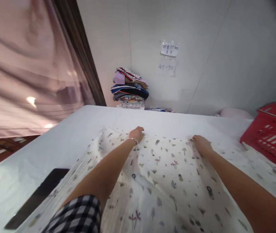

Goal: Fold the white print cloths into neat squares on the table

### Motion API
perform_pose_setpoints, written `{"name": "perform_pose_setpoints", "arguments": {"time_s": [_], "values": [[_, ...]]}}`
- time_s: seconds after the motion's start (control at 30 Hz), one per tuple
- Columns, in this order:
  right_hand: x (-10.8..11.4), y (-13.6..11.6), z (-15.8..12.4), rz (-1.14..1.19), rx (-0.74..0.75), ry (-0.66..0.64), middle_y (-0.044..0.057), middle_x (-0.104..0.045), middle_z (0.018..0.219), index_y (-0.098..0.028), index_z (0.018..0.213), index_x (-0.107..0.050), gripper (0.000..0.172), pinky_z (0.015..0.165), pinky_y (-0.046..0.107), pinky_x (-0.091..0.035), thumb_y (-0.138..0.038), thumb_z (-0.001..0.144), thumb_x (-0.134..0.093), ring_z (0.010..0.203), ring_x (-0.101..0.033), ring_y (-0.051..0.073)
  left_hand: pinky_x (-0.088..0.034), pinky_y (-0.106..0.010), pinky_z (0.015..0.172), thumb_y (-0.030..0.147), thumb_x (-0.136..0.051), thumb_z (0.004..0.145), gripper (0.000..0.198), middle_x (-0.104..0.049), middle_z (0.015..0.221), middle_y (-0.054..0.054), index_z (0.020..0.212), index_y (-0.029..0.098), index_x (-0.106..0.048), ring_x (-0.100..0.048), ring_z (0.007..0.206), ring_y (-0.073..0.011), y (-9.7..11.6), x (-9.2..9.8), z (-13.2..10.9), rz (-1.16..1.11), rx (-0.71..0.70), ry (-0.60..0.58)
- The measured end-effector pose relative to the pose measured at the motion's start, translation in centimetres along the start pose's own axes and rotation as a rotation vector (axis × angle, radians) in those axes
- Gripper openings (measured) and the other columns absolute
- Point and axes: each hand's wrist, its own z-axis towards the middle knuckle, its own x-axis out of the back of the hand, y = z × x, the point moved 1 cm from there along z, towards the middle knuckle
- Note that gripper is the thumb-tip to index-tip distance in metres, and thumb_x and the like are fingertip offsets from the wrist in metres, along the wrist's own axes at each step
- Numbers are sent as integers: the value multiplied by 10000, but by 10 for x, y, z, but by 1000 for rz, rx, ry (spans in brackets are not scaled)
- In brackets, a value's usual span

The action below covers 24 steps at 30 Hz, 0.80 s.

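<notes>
A thin white cloth (pixel 161 191) printed with small plants, flamingos and other motifs lies spread over the white table. At its far edge my left hand (pixel 136 134), with a bracelet at the wrist, has its fingers closed on the fabric. Farther right along the same edge, my right hand (pixel 202 145) pinches the cloth between thumb and fingers. Between the two hands the edge runs fairly straight, while wrinkles and soft folds cross the nearer part. My forearms hide some of the cloth.
On the white table (pixel 62 136), a dark flat panel (pixel 37 197) lies at left, partly under the cloth. A red plastic basket (pixel 271 136) stands at right. Folded clothes (pixel 130 87) are stacked beyond the far edge, before a wall with paper labels (pixel 169 49). Pink curtain (pixel 31 71) hangs left.
</notes>
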Motion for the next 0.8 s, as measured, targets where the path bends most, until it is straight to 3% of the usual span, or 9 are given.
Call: {"name": "perform_pose_setpoints", "arguments": {"time_s": [0.13, 0.23, 0.37, 0.47, 0.57, 0.8], "values": [[-7, 6, 2, -1, 30, -4, 140, -604, 1036, -133, 916, -619, 286, 738, 315, -404, -147, 812, -352, 942, -561, 238, -434, -259, 785, 312, -415, 857, 250, -552, 1124, -17, 1039, 256, -577, -577, 923, -153, 2, -7, -5, -10, -5, 2], [-16, 14, 7, -6, 80, -25, 146, -592, 1072, -139, 954, -633, 306, 743, 350, -422, -221, 821, -370, 953, -559, 268, -428, -246, 794, 328, -351, 890, 284, -557, 1133, 6, 1060, 304, -577, -572, 938, -137, -9, -4, -9, 10, -1, 25], [-23, 24, 9, 38, 158, -11, 148, -586, 1122, -122, 1033, -628, 378, 827, 367, -416, -300, 850, -349, 1019, -538, 284, -418, -272, 834, 253, -331, 890, 317, -560, 1166, -14, 1077, 287, -584, -546, 1018, -161, -56, 15, -16, 66, 106, 48], [-25, 27, 8, 64, 156, 5, 134, -595, 1113, -127, 1012, -637, 403, 855, 369, -414, -335, 851, -333, 1020, -541, 282, -436, -277, 806, 236, -384, 857, 299, -604, 1108, -34, 1056, 262, -607, -565, 987, -180, -97, 27, -22, 107, 205, 3], [-25, 26, 8, 89, 133, 16, 130, -598, 1105, -138, 1015, -631, 404, 829, 379, -432, -351, 832, -341, 990, -555, 283, -449, -271, 769, 237, -422, 828, 306, -631, 1043, -50, 1078, 246, -600, -590, 930, -187, -123, 31, -26, 140, 232, -57], [-29, 25, 8, 129, 143, 62, 105, -618, 1036, -183, 885, -622, 314, 771, 377, -445, -352, 787, -377, 950, -556, 269, -429, -291, 806, 197, -437, 803, 257, -577, 1081, -63, 971, 242, -626, -581, 942, -189, -127, 34, -24, 209, 136, -88]]}}
